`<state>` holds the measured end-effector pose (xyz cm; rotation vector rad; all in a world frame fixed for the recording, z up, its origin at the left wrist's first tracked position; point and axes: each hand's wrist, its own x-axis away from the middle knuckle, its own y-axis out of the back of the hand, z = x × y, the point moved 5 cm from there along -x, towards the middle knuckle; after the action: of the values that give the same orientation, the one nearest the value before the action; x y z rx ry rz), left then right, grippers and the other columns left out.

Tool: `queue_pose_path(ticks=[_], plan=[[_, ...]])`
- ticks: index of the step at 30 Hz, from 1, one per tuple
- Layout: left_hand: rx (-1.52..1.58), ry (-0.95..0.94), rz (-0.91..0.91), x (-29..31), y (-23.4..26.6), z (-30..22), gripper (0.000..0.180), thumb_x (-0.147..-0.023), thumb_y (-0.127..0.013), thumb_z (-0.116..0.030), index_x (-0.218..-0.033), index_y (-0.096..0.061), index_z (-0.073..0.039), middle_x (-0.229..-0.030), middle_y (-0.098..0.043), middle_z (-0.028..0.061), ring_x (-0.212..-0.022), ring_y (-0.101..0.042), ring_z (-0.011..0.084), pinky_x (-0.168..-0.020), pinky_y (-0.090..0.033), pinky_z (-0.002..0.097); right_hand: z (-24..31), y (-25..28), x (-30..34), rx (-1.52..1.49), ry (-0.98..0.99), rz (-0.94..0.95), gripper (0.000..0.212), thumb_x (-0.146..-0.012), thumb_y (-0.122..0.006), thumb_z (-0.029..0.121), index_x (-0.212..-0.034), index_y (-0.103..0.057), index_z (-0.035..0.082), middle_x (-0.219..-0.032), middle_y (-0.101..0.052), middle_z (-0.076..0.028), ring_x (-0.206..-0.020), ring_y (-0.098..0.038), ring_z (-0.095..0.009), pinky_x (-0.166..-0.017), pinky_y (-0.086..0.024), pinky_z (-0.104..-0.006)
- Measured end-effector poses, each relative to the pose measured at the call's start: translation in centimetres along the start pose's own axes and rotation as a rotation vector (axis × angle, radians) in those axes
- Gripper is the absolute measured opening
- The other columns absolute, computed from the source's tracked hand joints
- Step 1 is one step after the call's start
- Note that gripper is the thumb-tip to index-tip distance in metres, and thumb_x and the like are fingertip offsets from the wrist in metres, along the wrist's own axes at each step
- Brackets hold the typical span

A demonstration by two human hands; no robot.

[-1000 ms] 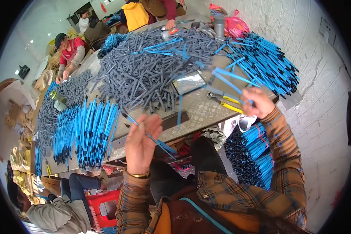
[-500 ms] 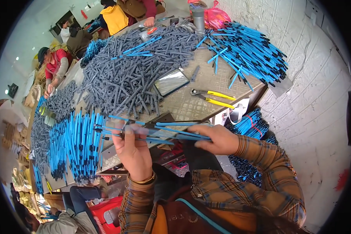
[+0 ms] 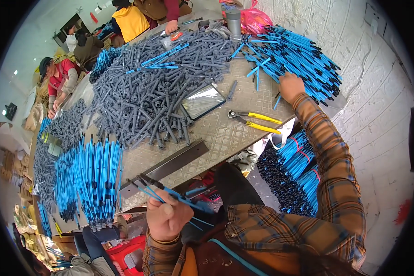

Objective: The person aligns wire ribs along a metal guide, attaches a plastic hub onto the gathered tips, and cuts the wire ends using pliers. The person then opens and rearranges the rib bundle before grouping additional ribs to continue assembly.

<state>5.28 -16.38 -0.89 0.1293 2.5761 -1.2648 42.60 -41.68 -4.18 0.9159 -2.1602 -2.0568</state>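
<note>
Shows, in the head view, a left hand (image 3: 169,220) in the lower middle, in front of the near table edge, and a right hand (image 3: 292,87) farther off at upper right. Has the left fingers curled and pinched around a few thin blue sticks (image 3: 169,191) with dark ends, fanned out and partly blurred. Places the right hand at the near edge of a large pile of blue sticks (image 3: 303,62) with black tips; cannot tell from this angle how far apart the right fingers are or whether anything is in their hold.

Includes on the table (image 3: 221,145) a broad heap of grey plastic pieces (image 3: 147,92), a shiny flat pack (image 3: 203,101) just beside it, pincers (image 3: 264,118) with yellow handles, and a dark metal bar (image 3: 170,162) along the near edge. Adds a second group of blue sticks (image 3: 96,177) at left, bundles (image 3: 303,154) with red bands below the table at right, and a co-worker (image 3: 69,71) in red at upper left.
</note>
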Motion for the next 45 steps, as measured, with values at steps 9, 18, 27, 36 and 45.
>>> queue_pose_path(ticks=[9,18,27,36,45], plan=[[-0.117,-0.024,-0.549,-3.0,-0.8,0.9,0.031,-0.090,-0.049,-0.017,-0.117,-0.047,-0.003,-0.088,-0.060,0.0182,-0.072,-0.059,0.0288,-0.069,-0.047,0.0365,8.0,9.0,7.8,-0.519,0.258,-0.265,0.013,-0.081,-0.058,0.012,-0.083,-0.048,0.003,-0.068,-0.054,-0.015,-0.057,-0.053,-0.036,-0.050,-0.044,-0.0395],[-0.425,-0.494,-0.535,-5.4,1.3,-0.7,0.020,-0.091,-0.047,-0.014,-0.110,-0.044,-0.007,-0.078,-0.058,0.0084,-0.070,-0.059,0.0210,-0.069,-0.047,0.0329,15.3,12.6,14.0,-0.869,0.592,-0.115,0.018,-0.079,-0.063,0.016,-0.089,-0.054,0.004,-0.071,-0.053,-0.013,-0.062,-0.056,-0.028,-0.056,-0.045,-0.0369],[-0.022,-0.174,-0.134,-2.2,-0.3,-0.7,0.016,-0.094,-0.041,-0.027,-0.099,-0.049,-0.014,-0.050,-0.037,0.0000,-0.042,-0.037,0.0097,-0.040,-0.028,0.0271,11.1,1.4,-3.4,-0.833,0.380,0.051,0.028,-0.087,-0.048,0.031,-0.100,-0.056,0.007,-0.090,-0.060,-0.019,-0.082,-0.059,-0.037,-0.072,-0.047,-0.0430],[-0.222,-0.080,-0.033,-0.2,4.1,-2.5,0.020,-0.090,-0.044,-0.025,-0.099,-0.051,-0.009,-0.051,-0.044,0.0063,-0.043,-0.045,0.0178,-0.040,-0.032,0.0294,9.8,-9.9,-19.2,-0.517,-0.089,0.217,0.037,-0.085,-0.047,0.030,-0.110,-0.055,0.004,-0.100,-0.060,-0.022,-0.095,-0.057,-0.037,-0.083,-0.045,-0.0430],[0.082,-0.125,-0.105,1.3,4.2,-1.1,0.022,-0.087,-0.046,-0.014,-0.104,-0.052,-0.002,-0.077,-0.059,0.0210,-0.065,-0.058,0.0309,-0.059,-0.048,0.0392,4.3,-6.3,-14.3,-0.759,-0.279,-0.436,0.038,-0.085,-0.047,0.021,-0.116,-0.050,-0.001,-0.081,-0.063,-0.019,-0.075,-0.062,-0.031,-0.066,-0.048,-0.0395]])
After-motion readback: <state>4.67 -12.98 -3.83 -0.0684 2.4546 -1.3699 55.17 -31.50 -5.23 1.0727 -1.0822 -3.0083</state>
